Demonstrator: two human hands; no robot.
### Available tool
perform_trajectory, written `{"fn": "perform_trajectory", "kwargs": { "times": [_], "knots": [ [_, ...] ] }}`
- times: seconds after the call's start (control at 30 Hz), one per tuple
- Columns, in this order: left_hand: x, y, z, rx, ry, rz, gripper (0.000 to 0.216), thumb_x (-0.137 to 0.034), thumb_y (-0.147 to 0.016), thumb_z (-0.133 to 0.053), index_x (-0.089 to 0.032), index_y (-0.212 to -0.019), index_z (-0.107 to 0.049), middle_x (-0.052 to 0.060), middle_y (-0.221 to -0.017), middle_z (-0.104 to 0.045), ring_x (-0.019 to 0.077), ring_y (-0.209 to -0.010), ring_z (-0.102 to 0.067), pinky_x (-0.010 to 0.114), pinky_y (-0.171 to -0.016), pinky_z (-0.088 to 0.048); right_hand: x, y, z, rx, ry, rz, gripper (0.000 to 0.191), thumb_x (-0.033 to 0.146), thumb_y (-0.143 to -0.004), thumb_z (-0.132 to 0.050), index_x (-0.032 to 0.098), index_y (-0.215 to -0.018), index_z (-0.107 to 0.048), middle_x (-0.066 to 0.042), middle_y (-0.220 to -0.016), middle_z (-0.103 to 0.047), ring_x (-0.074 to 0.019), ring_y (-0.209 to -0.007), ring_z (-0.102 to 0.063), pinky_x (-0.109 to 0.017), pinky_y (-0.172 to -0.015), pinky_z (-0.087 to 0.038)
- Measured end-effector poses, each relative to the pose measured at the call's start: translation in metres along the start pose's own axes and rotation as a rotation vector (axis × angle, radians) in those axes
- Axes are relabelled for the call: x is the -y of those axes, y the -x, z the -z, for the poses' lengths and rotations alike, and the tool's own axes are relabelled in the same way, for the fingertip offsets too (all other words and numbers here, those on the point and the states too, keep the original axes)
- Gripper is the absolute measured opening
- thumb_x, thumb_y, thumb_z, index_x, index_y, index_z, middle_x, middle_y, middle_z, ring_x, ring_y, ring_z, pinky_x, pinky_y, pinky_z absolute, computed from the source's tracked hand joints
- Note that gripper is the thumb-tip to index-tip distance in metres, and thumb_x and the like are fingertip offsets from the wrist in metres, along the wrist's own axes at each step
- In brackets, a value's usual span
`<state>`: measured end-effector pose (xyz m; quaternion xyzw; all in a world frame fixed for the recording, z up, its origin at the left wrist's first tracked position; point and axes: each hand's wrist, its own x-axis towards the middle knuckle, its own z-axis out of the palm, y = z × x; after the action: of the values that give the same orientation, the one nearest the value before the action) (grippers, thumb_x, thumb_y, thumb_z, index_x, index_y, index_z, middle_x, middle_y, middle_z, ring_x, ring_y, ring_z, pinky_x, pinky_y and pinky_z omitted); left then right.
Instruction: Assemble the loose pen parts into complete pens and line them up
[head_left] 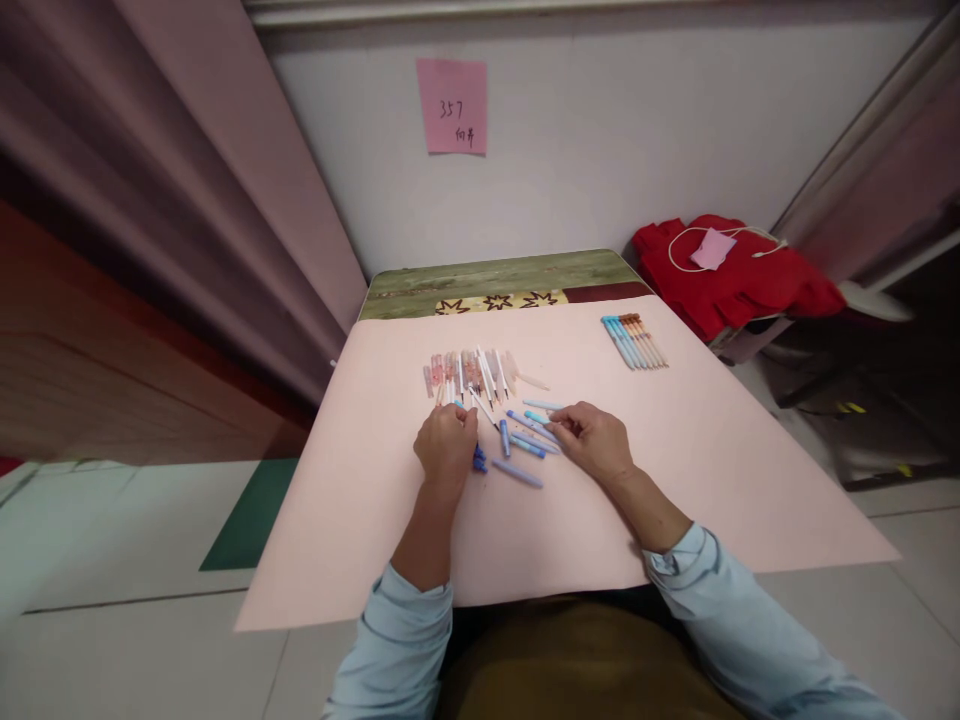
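My left hand (446, 442) is closed above the left part of the pen pieces, its fingers curled and largely hiding what they hold. Just beyond its fingertips shows a small blue bit. Dark blue pen caps (479, 459) lie beside it. My right hand (598, 440) pinches the near end of a turquoise pen piece (535, 417). Between the hands lie several blue and lilac pen pieces, among them a lilac barrel (517, 473) and an upright-lying blue cap (505, 438). Farther back, white pen refills (486, 374) lie over rows of pink and clear pen parts (438, 371).
A neat row of light-blue and brown-topped pens (634, 342) lies at the table's right. Pink paper (720, 450) covers most of the table. Behind the right edge sits red cloth (720, 290) with a white cable. A pink note (453, 106) hangs on the wall.
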<state>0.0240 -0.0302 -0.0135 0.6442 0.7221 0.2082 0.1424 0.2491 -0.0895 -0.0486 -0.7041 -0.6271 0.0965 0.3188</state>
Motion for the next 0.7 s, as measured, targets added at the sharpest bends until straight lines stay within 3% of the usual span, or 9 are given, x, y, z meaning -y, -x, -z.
{"fn": "perform_trajectory", "kwargs": {
  "times": [0.1,0.2,0.33,0.5,0.7],
  "knots": [
    [0.003,0.0,-0.001,-0.094,0.165,-0.054,0.021,-0.036,-0.082,-0.058,-0.021,-0.067,-0.062,0.003,-0.078,-0.064,0.0184,-0.074,-0.059,0.029,-0.067,-0.04,0.0,0.002,0.0,-0.032,0.005,0.01,0.014,0.037,-0.082,-0.065,0.027,-0.082,-0.075,0.0,-0.077,-0.069,-0.0145,-0.066,-0.06,-0.026,-0.061,-0.038],
    [0.002,-0.001,-0.003,-0.121,0.49,-0.06,0.02,-0.036,-0.079,-0.062,-0.02,-0.067,-0.062,-0.001,-0.064,-0.056,0.0136,-0.062,-0.052,0.026,-0.062,-0.04,0.002,0.002,0.003,-0.08,-0.13,-0.017,0.016,0.036,-0.081,-0.065,0.024,-0.079,-0.074,0.0,-0.074,-0.067,-0.0141,-0.063,-0.058,-0.027,-0.061,-0.041],
    [-0.016,-0.003,-0.003,0.048,0.937,0.026,0.022,-0.038,-0.074,-0.069,-0.017,-0.075,-0.065,-0.004,-0.056,-0.049,0.0093,-0.049,-0.043,0.023,-0.05,-0.035,0.014,-0.007,0.008,-0.145,-0.483,-0.15,0.024,0.041,-0.081,-0.065,0.019,-0.08,-0.074,0.0,-0.063,-0.063,-0.0135,-0.056,-0.053,-0.026,-0.057,-0.043],
    [-0.047,-0.008,-0.004,0.384,1.325,0.099,0.039,-0.041,-0.064,-0.08,-0.012,-0.089,-0.07,0.003,-0.072,-0.064,0.0107,-0.059,-0.055,0.021,-0.049,-0.04,0.043,-0.032,0.005,0.0,-0.801,-0.153,0.032,0.048,-0.078,-0.069,0.016,-0.08,-0.071,0.0,-0.061,-0.062,-0.0129,-0.052,-0.052,-0.025,-0.053,-0.045],
    [-0.058,-0.013,-0.019,0.426,1.449,0.146,0.032,-0.031,-0.059,-0.085,-0.012,-0.082,-0.073,0.002,-0.07,-0.065,0.009,-0.06,-0.058,0.019,-0.05,-0.04,0.048,-0.043,-0.015,0.074,-0.894,-0.162,0.036,0.053,-0.079,-0.067,0.017,-0.082,-0.068,0.0,-0.062,-0.062,-0.0121,-0.05,-0.048,-0.024,-0.048,-0.041]
  ]
}}
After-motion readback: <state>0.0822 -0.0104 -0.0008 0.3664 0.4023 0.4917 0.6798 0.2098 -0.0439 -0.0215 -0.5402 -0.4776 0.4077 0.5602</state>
